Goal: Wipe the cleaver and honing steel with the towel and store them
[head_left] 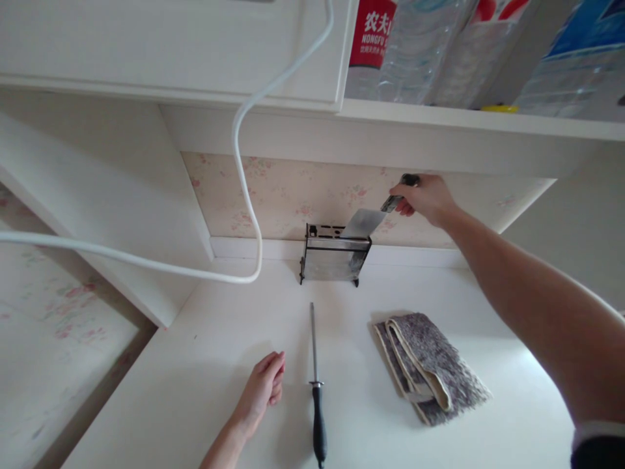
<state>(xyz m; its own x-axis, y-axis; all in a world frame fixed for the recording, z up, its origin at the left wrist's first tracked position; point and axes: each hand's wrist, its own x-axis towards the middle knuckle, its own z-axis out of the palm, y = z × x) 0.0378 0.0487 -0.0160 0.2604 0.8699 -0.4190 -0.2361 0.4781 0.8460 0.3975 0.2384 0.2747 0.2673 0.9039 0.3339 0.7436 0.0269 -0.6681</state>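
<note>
My right hand (422, 198) is closed around the dark handle of a wide-bladed kitchen knife (365, 223). The blade slants down to the left, its lower end at the top of a slotted knife rack (336, 255) against the back wall. How deep the blade sits in a slot I cannot tell. My left hand (263, 384) is curled into a loose fist above the white counter, with nothing visible in it. Just right of it lies a honing steel (317, 404) with a black handle, its rod pointing toward the rack.
A folded grey-brown cloth (432, 368) lies on the white counter (234, 326) at the right. A white cable (239, 150) hangs across the left side. Overhead, a shelf (469, 117) carries several plastic water bottles (420, 52) beside a white cabinet door (170, 49).
</note>
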